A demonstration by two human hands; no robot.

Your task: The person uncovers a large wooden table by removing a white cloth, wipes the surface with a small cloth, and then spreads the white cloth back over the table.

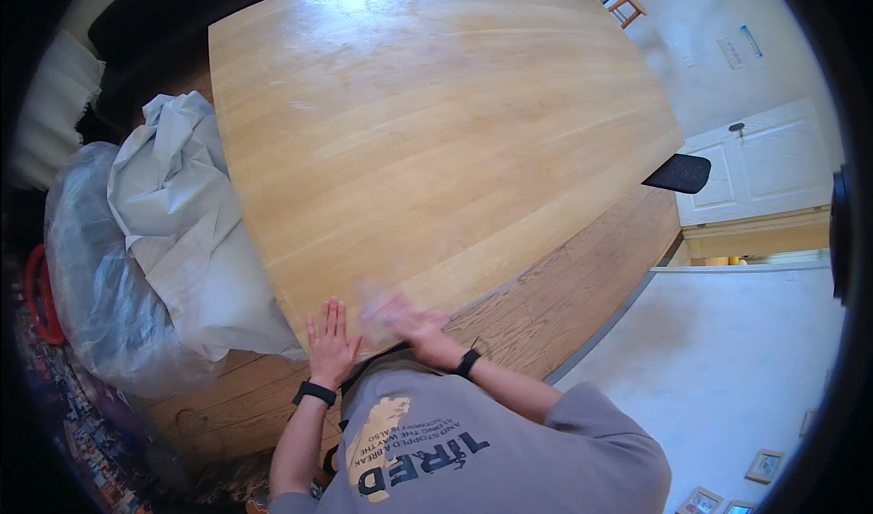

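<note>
My left hand [329,347] lies flat on the near left corner of a light wooden tabletop [436,146], fingers stretched out and holding nothing. Just to its right, my right hand [412,323] is over the near edge of the tabletop, strongly blurred by motion. A pale, whitish smear shows around its fingers; whether that is a thin cloth or only the blurred fingers is unclear. Black bands circle both wrists.
Left of the table, a crumpled pale grey cloth [198,241] rests against a large bundle in clear plastic [109,241]. A red ring-shaped object [42,296] is beyond it. A black chair part [682,173] juts out at the right. Wooden flooring [580,268] borders the white wall.
</note>
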